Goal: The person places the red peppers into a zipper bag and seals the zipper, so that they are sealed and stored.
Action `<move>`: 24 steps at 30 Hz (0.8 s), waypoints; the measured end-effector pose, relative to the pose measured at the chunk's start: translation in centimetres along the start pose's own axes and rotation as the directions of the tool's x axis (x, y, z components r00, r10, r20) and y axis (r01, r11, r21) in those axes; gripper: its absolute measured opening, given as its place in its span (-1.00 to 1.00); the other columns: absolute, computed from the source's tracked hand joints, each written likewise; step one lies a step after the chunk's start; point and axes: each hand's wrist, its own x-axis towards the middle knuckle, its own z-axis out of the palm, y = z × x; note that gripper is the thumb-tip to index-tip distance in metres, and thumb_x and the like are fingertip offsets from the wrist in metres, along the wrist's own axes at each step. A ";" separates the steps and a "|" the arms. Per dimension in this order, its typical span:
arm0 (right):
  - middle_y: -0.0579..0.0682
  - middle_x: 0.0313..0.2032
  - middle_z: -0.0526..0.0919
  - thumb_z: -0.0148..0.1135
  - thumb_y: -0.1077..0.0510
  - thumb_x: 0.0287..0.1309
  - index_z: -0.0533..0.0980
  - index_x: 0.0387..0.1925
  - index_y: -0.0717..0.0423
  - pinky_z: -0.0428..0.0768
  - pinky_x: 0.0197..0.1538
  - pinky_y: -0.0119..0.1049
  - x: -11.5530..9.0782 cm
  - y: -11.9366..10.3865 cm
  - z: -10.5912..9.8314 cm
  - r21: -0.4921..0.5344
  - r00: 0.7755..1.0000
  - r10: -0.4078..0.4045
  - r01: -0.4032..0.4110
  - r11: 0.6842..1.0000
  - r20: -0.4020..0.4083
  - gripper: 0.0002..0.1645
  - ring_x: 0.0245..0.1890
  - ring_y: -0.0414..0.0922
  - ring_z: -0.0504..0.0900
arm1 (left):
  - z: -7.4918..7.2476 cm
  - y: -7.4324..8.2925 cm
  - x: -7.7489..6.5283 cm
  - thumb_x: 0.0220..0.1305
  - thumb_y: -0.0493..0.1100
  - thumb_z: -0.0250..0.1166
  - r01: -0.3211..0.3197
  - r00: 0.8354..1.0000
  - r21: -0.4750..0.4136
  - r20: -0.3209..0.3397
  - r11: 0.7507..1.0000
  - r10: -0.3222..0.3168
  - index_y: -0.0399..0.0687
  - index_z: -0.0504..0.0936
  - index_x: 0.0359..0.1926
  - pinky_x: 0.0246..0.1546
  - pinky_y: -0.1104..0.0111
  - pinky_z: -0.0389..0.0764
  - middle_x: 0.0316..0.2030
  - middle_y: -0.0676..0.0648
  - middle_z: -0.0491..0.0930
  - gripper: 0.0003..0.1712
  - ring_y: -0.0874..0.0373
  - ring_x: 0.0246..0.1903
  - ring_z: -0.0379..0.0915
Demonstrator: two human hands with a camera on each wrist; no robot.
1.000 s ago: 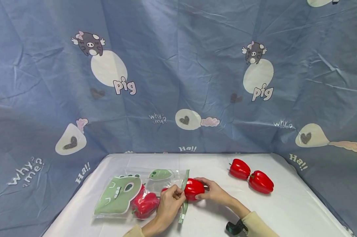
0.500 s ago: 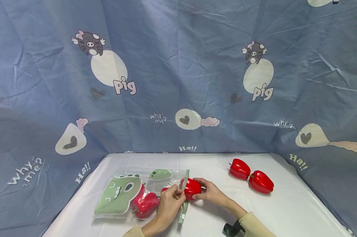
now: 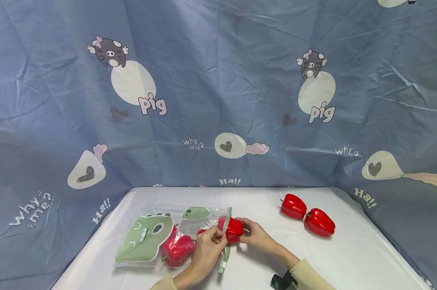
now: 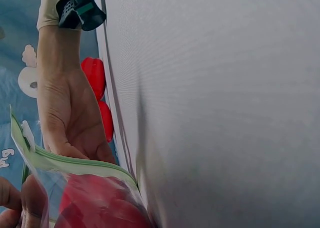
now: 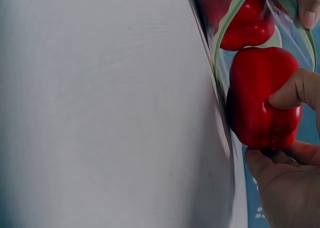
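A clear zip bag printed with a green dinosaur lies on its side, red bell peppers inside it. My left hand pinches the bag's green-edged mouth and holds it apart; its fingers show at the corner of the left wrist view. My right hand grips another red bell pepper, thumb on its side and fingers at its end. That pepper is partly within the bag's mouth. In the right wrist view, a bagged pepper sits right up against the held pepper.
Two more red bell peppers, one farther back and one nearer, lie end to end at the back right of the white table. A blue printed curtain hangs behind the table. A black band is on the right wrist.
My right hand has moved left, sliding the bell pepper farther into the bag's mouth. My left hand and the two peppers at the back right have stayed put.
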 end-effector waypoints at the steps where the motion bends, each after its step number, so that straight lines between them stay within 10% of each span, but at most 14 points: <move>1: 0.32 0.23 0.43 0.21 0.43 -0.02 0.25 0.28 0.42 0.49 0.26 -0.09 0.0 0.0 0.1 -0.002 1.000 -0.005 0.005 1.000 -0.001 -0.24 0.24 0.20 0.44 | 0.0 0.0 0.0 0.01 -0.39 0.31 -0.007 1.000 0.003 -0.001 1.000 0.007 0.01 0.56 -0.52 -0.83 0.54 0.45 -0.67 0.12 0.54 -0.81 0.40 -0.74 0.38; 24: 0.30 0.09 0.55 0.41 0.24 0.01 0.36 0.21 0.35 0.65 0.05 -0.27 1.0 0.4 1.1 0.026 0.997 -0.041 0.043 0.999 -0.064 -0.28 0.10 0.21 0.57 | 0.0 0.0 0.0 0.00 -0.41 0.31 0.010 1.000 0.012 0.009 1.000 -0.011 0.02 0.54 -0.54 -0.80 0.59 0.43 -0.67 0.09 0.55 -0.77 0.42 -0.70 0.40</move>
